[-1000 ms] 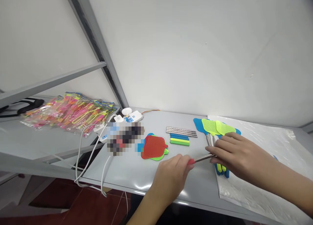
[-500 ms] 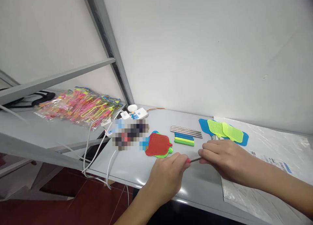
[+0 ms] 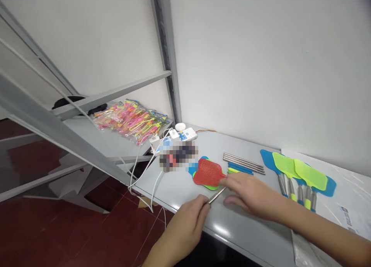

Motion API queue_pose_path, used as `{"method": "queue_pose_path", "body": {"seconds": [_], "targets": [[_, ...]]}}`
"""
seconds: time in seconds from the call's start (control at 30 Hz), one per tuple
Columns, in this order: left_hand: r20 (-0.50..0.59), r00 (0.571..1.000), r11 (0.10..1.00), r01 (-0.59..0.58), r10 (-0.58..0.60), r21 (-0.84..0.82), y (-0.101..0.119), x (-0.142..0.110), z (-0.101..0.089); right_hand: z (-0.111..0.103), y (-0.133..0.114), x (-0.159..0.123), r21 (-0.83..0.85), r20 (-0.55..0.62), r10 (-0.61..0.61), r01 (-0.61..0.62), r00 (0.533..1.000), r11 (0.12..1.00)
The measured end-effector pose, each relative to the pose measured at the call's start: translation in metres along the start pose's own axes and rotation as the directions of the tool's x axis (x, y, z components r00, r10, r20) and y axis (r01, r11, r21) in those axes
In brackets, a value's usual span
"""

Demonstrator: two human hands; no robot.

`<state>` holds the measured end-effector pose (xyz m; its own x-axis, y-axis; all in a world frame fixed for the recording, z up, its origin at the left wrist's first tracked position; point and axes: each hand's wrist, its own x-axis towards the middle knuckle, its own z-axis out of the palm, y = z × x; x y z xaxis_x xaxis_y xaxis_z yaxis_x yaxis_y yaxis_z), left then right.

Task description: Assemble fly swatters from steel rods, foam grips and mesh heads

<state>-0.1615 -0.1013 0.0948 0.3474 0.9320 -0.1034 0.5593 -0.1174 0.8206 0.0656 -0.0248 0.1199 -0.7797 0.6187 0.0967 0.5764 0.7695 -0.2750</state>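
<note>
My left hand (image 3: 189, 220) is closed round the lower end of a thin metal rod (image 3: 216, 195), which slants up to the right. My right hand (image 3: 249, 193) reaches across to the rod's upper end beside the red swatter head (image 3: 208, 172), fingers curled near it; the grip is partly hidden. The red head lies on top of green and blue heads. Behind my right hand lie several metal rods (image 3: 243, 162) and blue and green handle grips (image 3: 240, 168).
Finished swatters with blue and yellow-green heads (image 3: 298, 170) lie on the right, next to a clear plastic sheet (image 3: 348, 205). A white power strip with cables (image 3: 182, 135) sits at the back. Colourful packets (image 3: 130, 120) lie on the left shelf. The grey table's front edge (image 3: 232, 240) is close.
The view swung left. My hands moved left along the table with the rod, from beside the finished swatters to the red head. The rod's red tip no longer shows.
</note>
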Motion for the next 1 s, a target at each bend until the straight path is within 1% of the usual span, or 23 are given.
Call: {"method": "queue_pose_path", "body": {"seconds": [0.07, 0.1, 0.13, 0.17, 0.23, 0.3, 0.37, 0.43, 0.6, 0.67, 0.77, 0.8, 0.83, 0.87, 0.9, 0.93, 0.97, 1.0], "targets": [[-0.066, 0.994, 0.983, 0.071, -0.083, -0.169, -0.009, -0.003, -0.004, 0.004, 0.014, 0.012, 0.048, -0.026, 0.145, -0.143, 0.989, 0.989], [-0.070, 0.988, 0.955, 0.110, -0.134, -0.276, -0.014, -0.004, -0.004, 0.008, 0.021, 0.019, 0.061, -0.034, 0.236, -0.233, 0.971, 0.970], [-0.047, 0.982, 0.907, 0.150, -0.183, -0.393, -0.018, -0.004, -0.004, 0.012, 0.028, 0.026, 0.072, -0.036, 0.322, -0.319, 0.946, 0.945], [-0.005, 0.975, 0.840, 0.189, -0.222, -0.509, -0.022, -0.003, -0.002, 0.017, 0.033, 0.034, 0.079, -0.031, 0.393, -0.390, 0.919, 0.918], [0.085, 0.964, 0.684, 0.241, -0.254, -0.688, -0.028, -0.001, 0.002, 0.025, 0.042, 0.048, 0.089, -0.005, 0.473, -0.471, 0.881, 0.878], [0.113, 0.961, 0.575, 0.242, -0.252, -0.781, -0.031, 0.000, 0.005, 0.031, 0.048, 0.059, 0.097, 0.031, 0.490, -0.491, 0.871, 0.866], [0.094, 0.962, 0.517, 0.218, -0.255, -0.828, -0.032, 0.001, 0.007, 0.034, 0.051, 0.066, 0.110, 0.065, 0.486, -0.490, 0.872, 0.865], [0.076, 0.962, 0.478, 0.198, -0.263, -0.856, -0.031, 0.000, 0.007, 0.035, 0.052, 0.070, 0.130, 0.092, 0.488, -0.496, 0.868, 0.858], [0.052, 0.960, 0.439, 0.174, -0.275, -0.881, -0.029, 0.003, 0.006, 0.030, 0.053, 0.070, 0.230, 0.145, 0.514, -0.534, 0.845, 0.814], [0.057, 0.959, 0.430, 0.176, -0.276, -0.886, -0.027, 0.005, 0.008, 0.023, 0.051, 0.067, 0.289, 0.159, 0.515, -0.538, 0.843, 0.792], [0.073, 0.961, 0.412, 0.183, -0.268, -0.893, -0.025, 0.009, 0.012, 0.005, 0.046, 0.056, 0.387, 0.167, 0.503, -0.525, 0.848, 0.758], [0.084, 0.960, 0.404, 0.190, -0.266, -0.895, -0.024, 0.010, 0.014, -0.002, 0.044, 0.050, 0.459, 0.177, 0.501, -0.521, 0.847, 0.720], [0.100, 0.959, 0.397, 0.202, -0.264, -0.895, -0.023, 0.012, 0.016, -0.009, 0.041, 0.043, 0.552, 0.189, 0.504, -0.516, 0.843, 0.655], [0.116, 0.958, 0.391, 0.215, -0.261, -0.895, -0.022, 0.013, 0.018, -0.015, 0.038, 0.034, 0.659, 0.199, 0.517, -0.504, 0.833, 0.559], [0.136, 0.958, 0.387, 0.229, -0.253, -0.893, -0.020, 0.015, 0.020, -0.021, 0.034, 0.025, 0.765, 0.198, 0.541, -0.474, 0.817, 0.435], [0.155, 0.958, 0.384, 0.241, -0.241, -0.891, -0.018, 0.016, 0.022, -0.025, 0.031, 0.015, 0.856, 0.183, 0.584, -0.420, 0.791, 0.302], [0.174, 0.958, 0.384, 0.252, -0.226, -0.888, -0.015, 0.018, 0.025, -0.027, 0.027, 0.004, 0.921, 0.153, 0.640, -0.343, 0.753, 0.183], [0.194, 0.959, 0.386, 0.263, -0.209, -0.884, -0.011, 0.020, 0.028, -0.029, 0.024, -0.006, 0.966, 0.121, 0.701, -0.247, 0.702, 0.081]]}}
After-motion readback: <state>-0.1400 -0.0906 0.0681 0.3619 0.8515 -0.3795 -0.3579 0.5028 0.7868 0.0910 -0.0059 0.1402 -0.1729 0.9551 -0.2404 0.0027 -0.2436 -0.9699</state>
